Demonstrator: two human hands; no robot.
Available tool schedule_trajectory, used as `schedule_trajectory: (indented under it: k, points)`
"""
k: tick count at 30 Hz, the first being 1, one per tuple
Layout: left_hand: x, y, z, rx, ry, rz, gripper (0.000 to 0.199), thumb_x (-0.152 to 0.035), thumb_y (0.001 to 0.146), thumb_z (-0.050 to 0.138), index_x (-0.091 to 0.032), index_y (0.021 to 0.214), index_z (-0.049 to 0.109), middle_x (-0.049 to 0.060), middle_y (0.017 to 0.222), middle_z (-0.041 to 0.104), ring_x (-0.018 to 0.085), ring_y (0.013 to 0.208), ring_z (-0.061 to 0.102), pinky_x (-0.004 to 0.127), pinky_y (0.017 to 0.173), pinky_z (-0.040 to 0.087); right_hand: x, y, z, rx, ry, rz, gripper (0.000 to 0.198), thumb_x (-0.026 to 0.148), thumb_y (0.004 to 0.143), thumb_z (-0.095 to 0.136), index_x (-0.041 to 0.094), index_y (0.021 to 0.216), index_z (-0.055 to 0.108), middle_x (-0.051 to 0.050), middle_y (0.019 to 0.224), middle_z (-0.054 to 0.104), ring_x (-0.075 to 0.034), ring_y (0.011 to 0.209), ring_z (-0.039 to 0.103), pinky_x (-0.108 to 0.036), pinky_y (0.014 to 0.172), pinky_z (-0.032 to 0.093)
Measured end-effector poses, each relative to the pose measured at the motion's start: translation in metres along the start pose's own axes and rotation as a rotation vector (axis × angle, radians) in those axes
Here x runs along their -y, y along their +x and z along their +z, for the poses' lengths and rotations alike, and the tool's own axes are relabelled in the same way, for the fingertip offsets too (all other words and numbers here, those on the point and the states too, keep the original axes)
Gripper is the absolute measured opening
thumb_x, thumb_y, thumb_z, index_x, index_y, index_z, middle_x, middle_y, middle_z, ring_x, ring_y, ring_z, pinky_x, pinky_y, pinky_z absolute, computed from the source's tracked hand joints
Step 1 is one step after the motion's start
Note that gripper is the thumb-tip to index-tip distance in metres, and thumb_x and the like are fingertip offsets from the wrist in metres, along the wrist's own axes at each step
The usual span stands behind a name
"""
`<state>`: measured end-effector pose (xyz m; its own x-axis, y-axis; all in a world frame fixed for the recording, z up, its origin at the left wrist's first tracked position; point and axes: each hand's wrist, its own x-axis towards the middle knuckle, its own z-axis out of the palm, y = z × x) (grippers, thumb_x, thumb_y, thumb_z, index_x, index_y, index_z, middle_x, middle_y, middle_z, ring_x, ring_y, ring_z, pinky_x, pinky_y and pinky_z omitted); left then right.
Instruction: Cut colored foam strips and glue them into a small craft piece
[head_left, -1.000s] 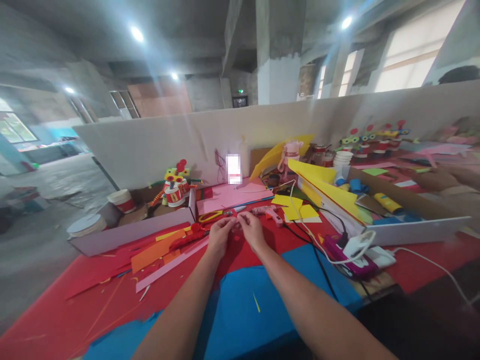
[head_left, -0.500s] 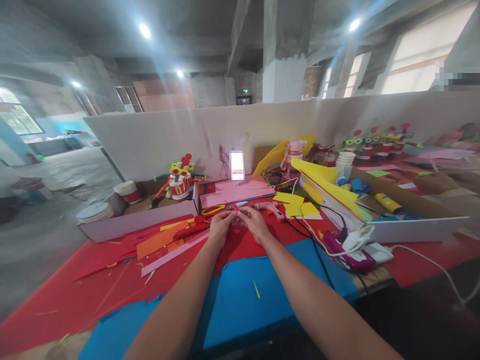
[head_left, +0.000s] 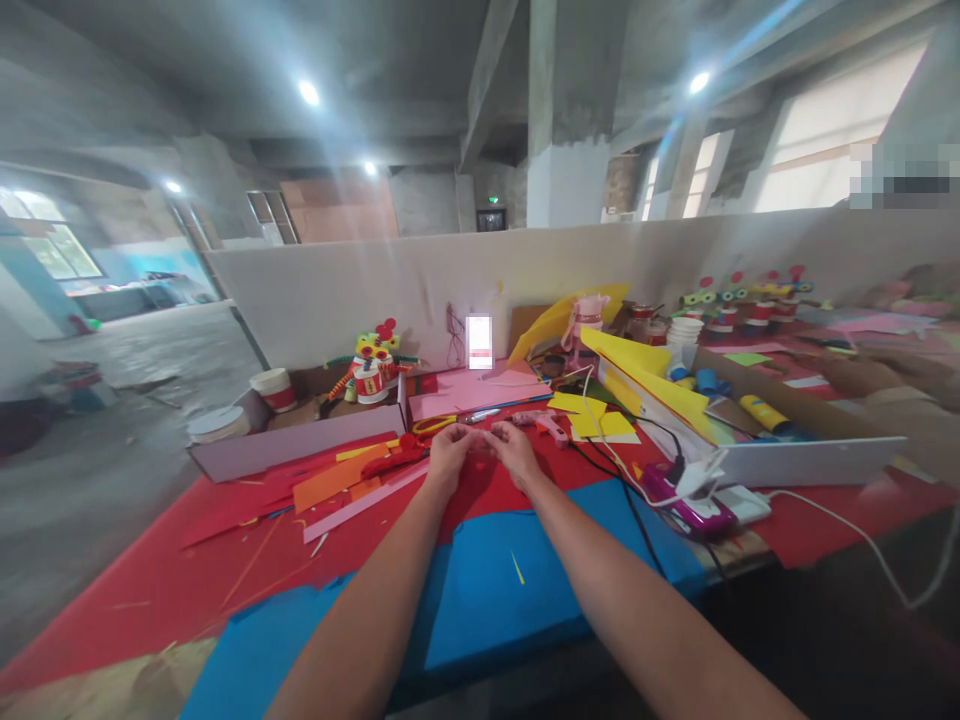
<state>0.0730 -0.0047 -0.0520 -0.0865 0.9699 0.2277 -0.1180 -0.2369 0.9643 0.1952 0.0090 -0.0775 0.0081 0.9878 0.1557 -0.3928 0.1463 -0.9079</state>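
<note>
Over the red table covering, my left hand (head_left: pixel 454 446) and my right hand (head_left: pixel 511 450) meet with fingertips close together. Both are closed in a pinch. Whatever lies between the fingertips is too small and blurred to name. Just beyond them lie yellow-handled scissors (head_left: pixel 436 424) and a pink glue gun (head_left: pixel 543 426). Pink paper sheets (head_left: pixel 480 388) are spread farther back. A blue sheet (head_left: pixel 510 570) lies beneath my forearms, with a thin yellow sliver (head_left: pixel 517 568) on it.
At left, a box (head_left: pixel 292 445) holds paper cups and a paper-cup figure (head_left: pixel 370 368). Orange paper (head_left: pixel 330 490) and pink strips lie in front. On the right are yellow paper pieces (head_left: pixel 600 424), a purple power strip (head_left: pixel 690 505) with cables, and a white box (head_left: pixel 817 460) holding coloured rolls.
The view has shifted slightly, so the scene sits a little lower. My hands remain together at the same spot; the small reddish bit seen at the fingertips before is less visible now.
</note>
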Motion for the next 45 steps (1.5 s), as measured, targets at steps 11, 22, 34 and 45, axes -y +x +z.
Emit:
schedule_trajectory:
  k: [11, 22, 34, 45]
  points:
    - [0.01, 0.006, -0.003, -0.019, -0.078, -0.015, 0.029, -0.037, 0.059, 0.08, -0.014, 0.062, 0.063, -0.001, 0.054, 0.059, 0.009, 0.05, 0.049, 0.021, 0.052, 0.037, -0.005, 0.012, -0.001, 0.05, -0.092, -0.087, 0.04, 0.053, 0.058, 0.078, 0.021, 0.072, 0.057, 0.001, 0.062, 0.065, -0.018, 0.061, 0.065, -0.032, 0.065, 0.055]
    - [0.009, 0.012, 0.007, -0.032, -0.209, -0.117, 0.038, -0.041, 0.053, 0.085, -0.014, 0.067, 0.06, -0.003, 0.052, 0.056, 0.008, 0.044, 0.048, 0.02, 0.043, 0.037, -0.004, 0.017, 0.001, 0.008, -0.031, -0.078, 0.039, 0.051, 0.058, 0.077, 0.02, 0.073, 0.06, 0.001, 0.069, 0.066, -0.016, 0.063, 0.062, -0.03, 0.064, 0.053]
    - [0.022, 0.011, 0.029, -0.006, -0.211, -0.042, 0.033, -0.035, 0.056, 0.084, -0.014, 0.071, 0.063, 0.0, 0.061, 0.065, 0.011, 0.054, 0.059, 0.022, 0.056, 0.047, -0.003, 0.018, -0.015, -0.066, -0.071, -0.053, 0.035, 0.049, 0.056, 0.075, 0.02, 0.069, 0.061, -0.001, 0.066, 0.064, -0.019, 0.063, 0.061, -0.032, 0.062, 0.052]
    - [0.015, 0.006, 0.023, 0.058, -0.142, -0.121, 0.031, -0.038, 0.056, 0.083, -0.014, 0.062, 0.064, 0.002, 0.053, 0.062, 0.012, 0.045, 0.056, 0.022, 0.044, 0.043, 0.001, 0.01, -0.026, 0.105, -0.082, -0.033, 0.04, 0.043, 0.054, 0.08, 0.021, 0.071, 0.05, 0.005, 0.066, 0.058, -0.015, 0.064, 0.063, -0.032, 0.064, 0.057]
